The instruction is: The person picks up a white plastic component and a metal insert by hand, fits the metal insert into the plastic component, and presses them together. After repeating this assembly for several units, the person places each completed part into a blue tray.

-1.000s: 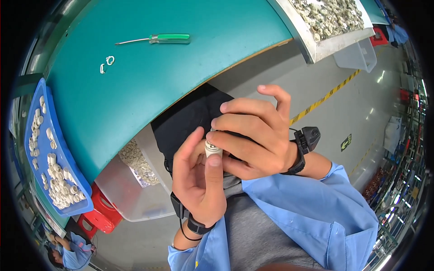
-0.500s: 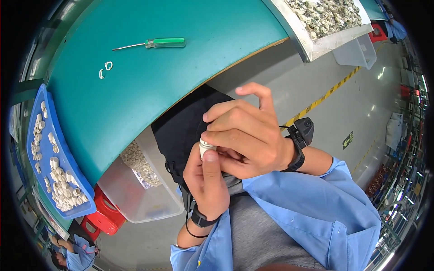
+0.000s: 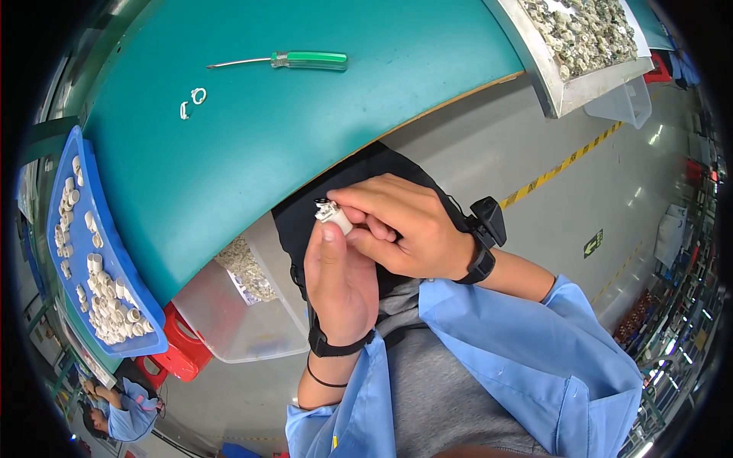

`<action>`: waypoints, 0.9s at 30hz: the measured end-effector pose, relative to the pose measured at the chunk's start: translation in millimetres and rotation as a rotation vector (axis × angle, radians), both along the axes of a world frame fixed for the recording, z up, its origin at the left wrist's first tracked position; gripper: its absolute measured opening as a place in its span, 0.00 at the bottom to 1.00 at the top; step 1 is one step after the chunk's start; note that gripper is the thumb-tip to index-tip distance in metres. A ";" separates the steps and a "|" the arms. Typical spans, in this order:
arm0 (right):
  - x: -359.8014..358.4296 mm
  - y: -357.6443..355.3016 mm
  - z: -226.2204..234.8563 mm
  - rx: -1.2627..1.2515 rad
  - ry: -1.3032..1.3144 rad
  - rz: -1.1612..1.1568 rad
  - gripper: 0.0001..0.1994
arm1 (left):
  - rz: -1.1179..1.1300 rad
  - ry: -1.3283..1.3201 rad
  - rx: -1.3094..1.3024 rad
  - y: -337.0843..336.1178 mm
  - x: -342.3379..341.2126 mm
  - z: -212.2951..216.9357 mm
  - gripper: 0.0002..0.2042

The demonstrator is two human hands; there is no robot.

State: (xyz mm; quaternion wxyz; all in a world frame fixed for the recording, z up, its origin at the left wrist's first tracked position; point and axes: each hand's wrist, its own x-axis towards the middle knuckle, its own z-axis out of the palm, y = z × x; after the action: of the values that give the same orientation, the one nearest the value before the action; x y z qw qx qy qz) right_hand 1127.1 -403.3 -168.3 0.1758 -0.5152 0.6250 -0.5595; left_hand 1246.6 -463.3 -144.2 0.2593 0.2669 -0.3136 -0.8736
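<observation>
Because the small white cylindrical part is held off the desk, out past its near edge and above the person's lap, any slip would likely send it to the floor or into the clear plastic bin below. The left hand cups it from beneath with the thumb pressed against its side, while the right hand pinches its near end between fingertips; both hands are closed on the part. Its smooth, hard plastic look suggests it could twist out if the pinch loosens, and the tiny dark metal piece at its far tip seems easy to bend or lose.

Far on the teal, matte desk lies a screwdriver with a translucent green handle and thin steel shaft; two small white rings sit near it, light enough to roll off if nudged. On the left, a blue plastic tray holds many similar pale, tube-shaped pieces. At far right, a metal tray carries a heap of small greyish parts. Red crates stand under the desk.
</observation>
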 end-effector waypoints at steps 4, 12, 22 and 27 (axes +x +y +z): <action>2.0 -11.7 -11.3 0.002 0.003 -0.008 0.22 | 0.011 0.008 -0.049 -9.9 -2.4 -6.5 0.18; -0.9 -22.5 -17.3 0.009 0.000 -0.007 0.24 | 0.052 -0.049 -0.044 -16.7 -8.9 -8.1 0.18; -3.4 -25.4 -27.0 0.013 -0.015 0.016 0.24 | 0.102 -0.134 -0.110 -14.4 -13.4 -10.7 0.18; -7.2 -31.2 -34.7 -0.067 0.006 0.005 0.23 | 0.152 -0.149 -0.167 -11.9 -18.0 -15.1 0.19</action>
State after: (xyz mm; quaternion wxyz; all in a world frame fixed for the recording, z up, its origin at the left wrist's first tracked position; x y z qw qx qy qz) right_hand 1119.9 -434.6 -203.1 0.1578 -0.5240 0.6053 -0.5780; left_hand 1228.5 -475.2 -159.3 0.3221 0.3313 -0.3824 -0.8002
